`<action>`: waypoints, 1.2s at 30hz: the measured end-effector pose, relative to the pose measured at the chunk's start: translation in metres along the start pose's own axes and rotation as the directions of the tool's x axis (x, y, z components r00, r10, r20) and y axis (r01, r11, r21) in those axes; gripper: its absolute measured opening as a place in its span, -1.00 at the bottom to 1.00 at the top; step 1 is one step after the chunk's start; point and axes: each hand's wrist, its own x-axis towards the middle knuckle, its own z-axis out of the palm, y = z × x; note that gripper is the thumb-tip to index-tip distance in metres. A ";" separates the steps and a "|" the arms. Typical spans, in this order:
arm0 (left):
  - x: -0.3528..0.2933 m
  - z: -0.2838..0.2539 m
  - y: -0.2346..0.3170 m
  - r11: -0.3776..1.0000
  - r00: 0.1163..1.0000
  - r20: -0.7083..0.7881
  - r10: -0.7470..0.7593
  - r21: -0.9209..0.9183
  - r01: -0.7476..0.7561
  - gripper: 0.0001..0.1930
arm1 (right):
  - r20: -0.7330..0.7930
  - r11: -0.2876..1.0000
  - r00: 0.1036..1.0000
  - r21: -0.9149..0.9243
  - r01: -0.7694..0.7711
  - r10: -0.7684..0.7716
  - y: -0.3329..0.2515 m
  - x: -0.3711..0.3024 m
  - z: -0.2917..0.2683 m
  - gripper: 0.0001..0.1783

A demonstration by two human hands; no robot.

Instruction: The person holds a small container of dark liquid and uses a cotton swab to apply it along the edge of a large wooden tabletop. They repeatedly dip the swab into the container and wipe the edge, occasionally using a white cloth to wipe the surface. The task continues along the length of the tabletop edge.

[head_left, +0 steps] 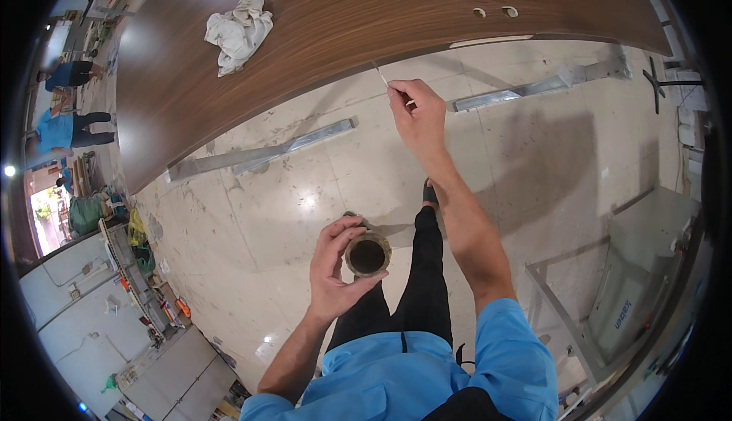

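My left hand (pixel 329 278) is wrapped around a small round cup (pixel 387 252) with dark contents, held in front of my body. Between the thumb and fingers of my right hand (pixel 422 118) is a thin pale stick (pixel 383 76), perhaps a fine brush. Its far tip is at the near edge of a long brown wood-grain panel (pixel 366 17); I cannot tell whether it touches. A crumpled white cloth (pixel 239 31) lies on the panel to the left. Farther right, two small round holes (pixel 509 12) show in the panel's surface.
Metal legs (pixel 320 135) show beneath the panel on the tiled floor (pixel 290 215). A grey box-like unit (pixel 637 268) with a metal frame (pixel 560 310) stands at the lower right. Grey cabinets (pixel 91 299) line the left side. Other people (pixel 65 128) stand at the far left.
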 end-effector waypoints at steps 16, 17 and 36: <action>-0.014 -0.034 -0.015 0.999 0.999 -0.026 0.044 0.006 -0.044 -0.24 | -0.287 0.998 0.957 -0.007 -0.054 0.050 -0.010 -0.014 0.045 -0.89; -0.015 -0.036 -0.016 0.998 0.998 -0.015 0.066 0.022 -0.065 -0.22 | -0.296 0.997 0.952 -0.007 -0.081 0.075 -0.011 -0.015 0.048 -0.89; -0.030 -0.080 -0.028 0.997 0.989 -0.139 0.040 -0.063 -0.049 -0.23 | 0.010 0.999 1.000 0.044 -0.017 0.017 -0.047 -0.039 0.142 -0.90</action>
